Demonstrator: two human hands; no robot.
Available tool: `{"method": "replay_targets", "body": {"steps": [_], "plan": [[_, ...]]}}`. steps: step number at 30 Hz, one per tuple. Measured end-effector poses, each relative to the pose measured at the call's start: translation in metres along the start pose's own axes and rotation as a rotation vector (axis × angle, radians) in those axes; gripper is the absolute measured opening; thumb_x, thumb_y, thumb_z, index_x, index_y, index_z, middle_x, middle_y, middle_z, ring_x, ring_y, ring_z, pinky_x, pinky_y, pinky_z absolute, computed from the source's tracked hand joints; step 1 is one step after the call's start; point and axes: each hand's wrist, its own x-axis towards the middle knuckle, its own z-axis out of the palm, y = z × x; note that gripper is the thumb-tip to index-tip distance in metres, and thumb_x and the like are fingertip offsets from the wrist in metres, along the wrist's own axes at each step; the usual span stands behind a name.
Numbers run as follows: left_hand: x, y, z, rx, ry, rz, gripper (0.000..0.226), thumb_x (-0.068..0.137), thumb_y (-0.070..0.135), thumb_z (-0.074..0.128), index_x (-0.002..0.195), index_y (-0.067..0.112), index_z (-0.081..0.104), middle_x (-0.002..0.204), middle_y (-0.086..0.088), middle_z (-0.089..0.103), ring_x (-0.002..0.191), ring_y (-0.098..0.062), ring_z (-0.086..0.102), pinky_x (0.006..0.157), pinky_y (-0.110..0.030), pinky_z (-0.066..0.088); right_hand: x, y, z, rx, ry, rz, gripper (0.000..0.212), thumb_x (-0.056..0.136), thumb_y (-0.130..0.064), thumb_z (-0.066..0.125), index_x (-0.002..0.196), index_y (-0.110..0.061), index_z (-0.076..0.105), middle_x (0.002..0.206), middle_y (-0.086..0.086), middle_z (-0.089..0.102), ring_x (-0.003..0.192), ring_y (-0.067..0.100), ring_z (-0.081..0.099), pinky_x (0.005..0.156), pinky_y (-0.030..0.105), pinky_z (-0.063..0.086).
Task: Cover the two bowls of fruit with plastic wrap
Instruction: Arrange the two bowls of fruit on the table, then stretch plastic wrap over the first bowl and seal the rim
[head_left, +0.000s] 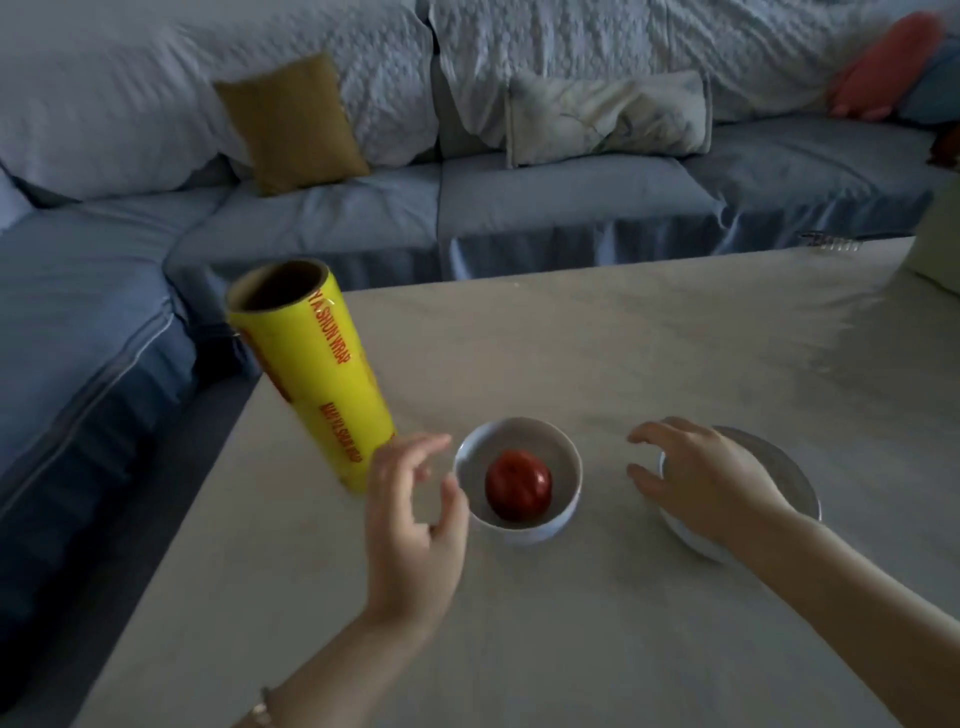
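**Upright roll could topple near the desk edge**

The plastic wrap roll (311, 379) stands on end near the left edge of the desk (623, 364), just beside the left hand (410, 519), whose fingers are loose and empty. A careless brush could tip it off. The right hand (706, 478), spread and gripping nothing, is over the right bowl (779, 467), hiding its contents. The left bowl (519, 532) holds a red fruit (518, 485), uncovered. The roll's red lettering reads "YA SHUN WRAP".

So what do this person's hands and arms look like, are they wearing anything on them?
Both are bare, with no gloves and no sleeves in view on either forearm. The left hand has a thin bracelet at the wrist. It looks like pinkish metal but is too blurred to tell more. The right hand and its wrist show nothing worn, and no rings stand out on either hand.
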Motion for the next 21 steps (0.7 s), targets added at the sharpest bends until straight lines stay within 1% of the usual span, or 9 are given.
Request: {"method": "replay_targets", "body": {"steps": [2, 3, 5, 6, 9, 13, 15, 18, 21], "plan": [[0.020, -0.027, -0.032, 0.111, 0.136, -0.136, 0.059, 0.074, 0.018, 0.062, 0.128, 0.005, 0.042, 0.119, -0.005, 0.042, 0.103, -0.010, 0.046, 0.092, -0.010, 0.038, 0.004, -0.026, -0.002, 0.008, -0.004, -0.056, 0.036, 0.088, -0.038, 0.052, 0.123, -0.027, 0.052, 0.126, -0.004, 0.056, 0.114, 0.019, 0.053, 0.085, 0.030, 0.043], [0.033, -0.043, -0.044, 0.161, 0.152, -0.250, 0.077, 0.069, 0.020, 0.069, 0.134, -0.001, 0.034, 0.127, -0.012, 0.037, 0.114, -0.015, 0.042, 0.100, -0.016, 0.036, 0.005, -0.038, -0.002, 0.021, -0.005, -0.081, 0.036, 0.089, -0.039, 0.050, 0.124, -0.029, 0.051, 0.126, -0.005, 0.056, 0.114, 0.018, 0.053, 0.086, 0.030, 0.043], [0.062, -0.065, -0.060, 0.176, 0.068, -0.461, 0.103, 0.061, 0.025, 0.080, 0.141, -0.001, 0.021, 0.140, -0.018, 0.030, 0.130, -0.025, 0.034, 0.110, -0.035, 0.030, 0.006, -0.061, -0.002, 0.031, -0.024, -0.107, 0.036, 0.089, -0.042, 0.048, 0.123, -0.030, 0.050, 0.123, -0.006, 0.057, 0.112, 0.018, 0.054, 0.085, 0.030, 0.043], [0.076, -0.072, -0.065, 0.123, -0.013, -0.531, 0.107, 0.059, 0.023, 0.084, 0.143, 0.003, 0.020, 0.142, -0.014, 0.031, 0.130, -0.023, 0.035, 0.109, -0.037, 0.031, 0.006, -0.071, -0.003, 0.026, -0.038, -0.108, 0.036, 0.089, -0.043, 0.047, 0.122, -0.031, 0.050, 0.121, -0.006, 0.057, 0.111, 0.019, 0.054, 0.083, 0.030, 0.042], [0.106, -0.082, -0.069, -0.053, -0.173, -0.625, 0.097, 0.064, 0.009, 0.084, 0.140, 0.013, 0.025, 0.135, -0.004, 0.044, 0.116, -0.015, 0.046, 0.096, -0.031, 0.039, 0.002, -0.094, -0.005, 0.025, -0.060, -0.100, 0.031, 0.087, -0.043, 0.048, 0.115, -0.031, 0.054, 0.115, -0.007, 0.060, 0.104, 0.019, 0.057, 0.079, 0.029, 0.042], [0.112, -0.095, -0.062, -0.077, -0.119, -0.672, 0.088, 0.063, 0.014, 0.085, 0.135, 0.014, 0.034, 0.127, -0.005, 0.055, 0.110, -0.020, 0.055, 0.088, -0.032, 0.042, -0.009, -0.111, -0.005, 0.069, -0.083, -0.102, 0.023, 0.087, -0.038, 0.048, 0.102, -0.027, 0.060, 0.102, -0.006, 0.065, 0.092, 0.019, 0.059, 0.073, 0.029, 0.045], [0.111, -0.090, -0.061, -0.021, -0.089, -0.658, 0.084, 0.059, 0.021, 0.088, 0.128, 0.015, 0.040, 0.117, 0.000, 0.058, 0.100, -0.016, 0.056, 0.084, -0.030, 0.043, -0.014, -0.117, -0.006, 0.128, -0.045, -0.091, 0.020, 0.085, -0.034, 0.050, 0.098, -0.024, 0.062, 0.097, -0.004, 0.067, 0.088, 0.018, 0.061, 0.073, 0.030, 0.048], [0.102, -0.071, -0.068, 0.003, -0.036, -0.618, 0.080, 0.058, 0.019, 0.088, 0.123, 0.015, 0.042, 0.107, 0.005, 0.055, 0.092, -0.012, 0.054, 0.079, -0.028, 0.042, -0.019, -0.123, -0.008, 0.203, -0.019, -0.090, 0.018, 0.083, -0.030, 0.053, 0.093, -0.020, 0.064, 0.092, -0.001, 0.069, 0.085, 0.020, 0.062, 0.074, 0.034, 0.052], [0.086, -0.045, -0.084, -0.053, -0.047, -0.575, 0.075, 0.058, 0.018, 0.088, 0.116, 0.024, 0.041, 0.098, 0.015, 0.055, 0.085, -0.002, 0.056, 0.072, -0.021, 0.043, -0.020, -0.132, -0.016, 0.299, 0.018, -0.129, 0.016, 0.082, -0.030, 0.058, 0.093, -0.022, 0.066, 0.090, -0.005, 0.069, 0.085, 0.017, 0.063, 0.075, 0.031, 0.051]]}}
